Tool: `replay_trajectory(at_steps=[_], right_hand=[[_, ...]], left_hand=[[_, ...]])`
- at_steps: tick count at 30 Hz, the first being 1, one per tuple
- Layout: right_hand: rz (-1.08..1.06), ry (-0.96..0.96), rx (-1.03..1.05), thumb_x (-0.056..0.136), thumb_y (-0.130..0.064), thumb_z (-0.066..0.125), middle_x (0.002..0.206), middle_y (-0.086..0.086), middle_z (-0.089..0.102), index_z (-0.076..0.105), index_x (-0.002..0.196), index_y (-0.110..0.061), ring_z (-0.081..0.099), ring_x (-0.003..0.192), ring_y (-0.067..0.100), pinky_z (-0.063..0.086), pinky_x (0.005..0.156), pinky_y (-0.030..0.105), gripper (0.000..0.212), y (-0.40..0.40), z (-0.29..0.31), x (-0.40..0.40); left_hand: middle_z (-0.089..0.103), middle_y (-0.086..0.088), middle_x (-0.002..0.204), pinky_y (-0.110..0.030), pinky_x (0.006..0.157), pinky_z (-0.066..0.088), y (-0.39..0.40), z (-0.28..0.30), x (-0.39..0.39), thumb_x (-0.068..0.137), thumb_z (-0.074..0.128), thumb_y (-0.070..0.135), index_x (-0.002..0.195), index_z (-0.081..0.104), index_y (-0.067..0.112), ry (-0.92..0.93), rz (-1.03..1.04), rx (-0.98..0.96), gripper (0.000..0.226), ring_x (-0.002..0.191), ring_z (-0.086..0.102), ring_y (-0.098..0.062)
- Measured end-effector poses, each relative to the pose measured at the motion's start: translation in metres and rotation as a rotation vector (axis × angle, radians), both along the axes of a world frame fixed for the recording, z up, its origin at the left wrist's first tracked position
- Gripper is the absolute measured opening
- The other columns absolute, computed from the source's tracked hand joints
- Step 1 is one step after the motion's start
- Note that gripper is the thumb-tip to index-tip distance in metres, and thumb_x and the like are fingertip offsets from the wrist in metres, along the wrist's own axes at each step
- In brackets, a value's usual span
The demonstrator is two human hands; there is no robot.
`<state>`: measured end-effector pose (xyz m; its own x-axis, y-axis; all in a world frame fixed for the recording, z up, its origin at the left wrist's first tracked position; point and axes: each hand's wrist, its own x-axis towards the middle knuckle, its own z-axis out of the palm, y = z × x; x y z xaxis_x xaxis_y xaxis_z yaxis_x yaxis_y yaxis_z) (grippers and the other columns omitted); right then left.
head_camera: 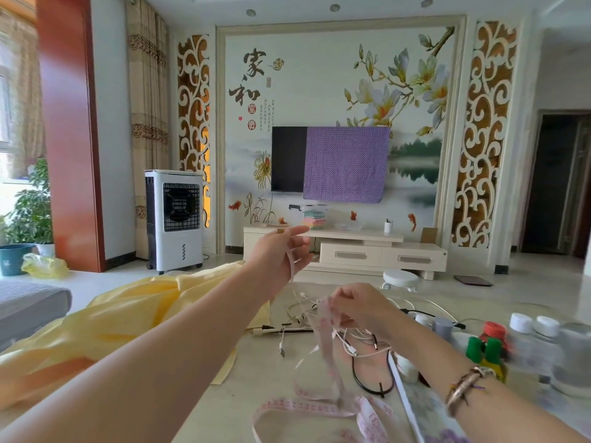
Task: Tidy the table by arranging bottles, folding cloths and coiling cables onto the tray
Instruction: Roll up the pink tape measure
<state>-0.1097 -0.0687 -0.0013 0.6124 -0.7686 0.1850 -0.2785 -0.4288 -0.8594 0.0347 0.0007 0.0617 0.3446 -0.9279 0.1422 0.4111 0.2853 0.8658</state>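
Raised left hand (281,254) pinches a pink soft measuring tape (329,356) between its fingertips; lower right hand (358,310) grips the same tape, which hangs below its curled fingers.

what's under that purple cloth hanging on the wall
The purple cloth drapes over a dark television, whose left part shows. The rest of the screen is covered.

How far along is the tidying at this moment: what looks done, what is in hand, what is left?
Done: nothing visibly finished.
In hand: the pink measuring tape is stretched between the raised left hand and the right hand, its tail loose on the table.
Left: the cables lie tangled, the yellow cloth is rumpled, and the bottles are clustered at the right. Only an edge of a patterned tray shows.
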Motion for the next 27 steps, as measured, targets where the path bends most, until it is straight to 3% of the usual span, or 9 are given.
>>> replay_trajectory(at_steps=[2,4,7,10,12,15,17,23,27], right_hand=[[-0.010,-0.146,0.096,0.093,-0.012,0.053,0.082,0.022,0.067,0.053,0.080,-0.005,0.067,0.079,0.035,0.053,0.080,0.046,0.015,0.005,0.009,0.002],[-0.039,-0.177,0.026,0.094,-0.020,0.051,0.085,0.021,0.069,0.051,0.085,-0.007,0.067,0.073,0.033,0.055,0.078,0.049,0.015,0.002,0.018,0.005],[-0.099,-0.144,-0.106,0.095,-0.030,0.053,0.070,0.007,0.064,0.048,0.080,-0.013,0.057,0.056,0.021,0.051,0.060,0.038,0.023,-0.004,0.031,0.011],[-0.141,-0.084,-0.236,0.092,-0.037,0.057,0.065,0.002,0.052,0.047,0.075,-0.014,0.042,0.055,0.015,0.037,0.057,0.028,0.030,-0.009,0.038,0.017],[-0.150,-0.067,-0.270,0.091,-0.040,0.060,0.061,0.000,0.045,0.047,0.069,-0.015,0.036,0.052,0.013,0.032,0.054,0.025,0.035,-0.011,0.037,0.020],[-0.204,-0.066,-0.296,0.090,-0.038,0.061,0.054,-0.004,0.036,0.043,0.062,-0.017,0.032,0.050,0.012,0.029,0.054,0.027,0.040,-0.013,0.032,0.021],[-0.258,-0.108,-0.321,0.092,-0.033,0.060,0.055,-0.004,0.035,0.041,0.063,-0.016,0.034,0.053,0.013,0.029,0.057,0.029,0.038,-0.015,0.030,0.017],[-0.247,-0.098,-0.291,0.094,-0.027,0.056,0.059,0.002,0.044,0.048,0.069,-0.011,0.037,0.054,0.014,0.031,0.057,0.028,0.031,-0.018,0.018,-0.007],[-0.101,-0.075,-0.176,0.094,-0.021,0.058,0.056,0.004,0.058,0.051,0.073,-0.009,0.044,0.043,0.011,0.036,0.045,0.021,0.026,-0.012,0.003,-0.015]], left_hand=[[0.051,-0.004,0.068,-0.021,0.056,0.039,-0.004,-0.008,0.000,0.105,0.027,0.010,0.114,0.058,0.001,-0.078,0.065,0.043,0.034,0.056,0.041,-0.010],[0.048,-0.001,0.068,-0.020,0.051,0.029,-0.008,-0.017,0.005,0.104,0.030,0.009,0.111,0.060,0.002,-0.200,0.139,0.083,0.032,0.054,0.034,-0.009],[0.044,0.000,0.077,-0.019,0.051,0.028,-0.009,-0.028,0.010,0.098,0.051,0.020,0.107,0.063,0.006,-0.392,0.131,0.161,0.021,0.058,0.031,-0.008],[0.051,0.000,0.086,-0.019,0.056,0.030,-0.004,-0.035,0.008,0.086,0.061,0.047,0.112,0.063,0.010,-0.547,-0.013,0.232,0.046,0.063,0.033,-0.008],[0.061,0.002,0.089,-0.018,0.060,0.031,-0.001,-0.039,0.004,0.082,0.061,0.052,0.111,0.065,0.011,-0.625,-0.103,0.233,0.050,0.067,0.036,-0.008],[0.067,0.001,0.077,-0.022,0.066,0.031,-0.001,-0.044,0.001,0.086,0.067,0.030,0.101,0.067,0.009,-0.567,-0.141,0.195,0.025,0.068,0.041,-0.008],[0.063,0.001,0.068,-0.019,0.061,0.033,0.000,-0.045,0.004,0.088,0.067,0.016,0.100,0.065,0.006,-0.511,-0.141,0.208,0.015,0.065,0.043,-0.009],[0.046,0.005,0.055,-0.019,0.050,0.023,0.000,-0.045,0.021,0.096,0.056,0.018,0.112,0.065,0.003,-0.490,-0.056,0.216,0.024,0.053,0.033,-0.007],[0.041,0.006,0.056,-0.019,0.051,0.023,-0.002,-0.043,0.023,0.096,0.054,0.013,0.101,0.069,0.003,-0.440,-0.011,0.174,0.019,0.053,0.031,-0.006]])
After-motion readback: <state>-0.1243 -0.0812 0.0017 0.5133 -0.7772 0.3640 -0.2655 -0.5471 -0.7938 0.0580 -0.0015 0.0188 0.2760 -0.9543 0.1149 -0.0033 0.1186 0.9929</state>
